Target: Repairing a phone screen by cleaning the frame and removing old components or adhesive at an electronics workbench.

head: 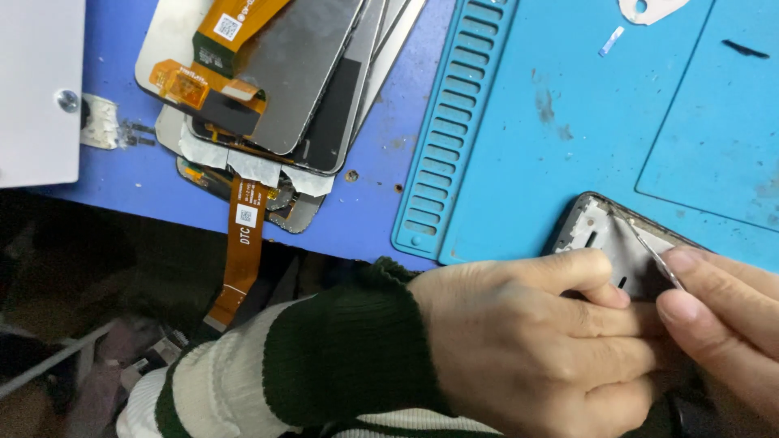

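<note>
Left hand grips phone frame; right hand pinches tweezers.

A stack of phone screens is laid at the upper left of the frame, on the surface. A work mat is spread to its right. A phone frame is set on the mat's lower edge, at lower right.

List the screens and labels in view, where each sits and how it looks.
Screen stack: top centre on the blue table, grey-black rectangular panels, fanned, backs up.
Upper label: small white square on the orange flex cable at the top.
Lower label: small white square on the orange ribbon hanging over the table edge.
Phone frame: on the blue mat, under both hands, pale inside.
</note>
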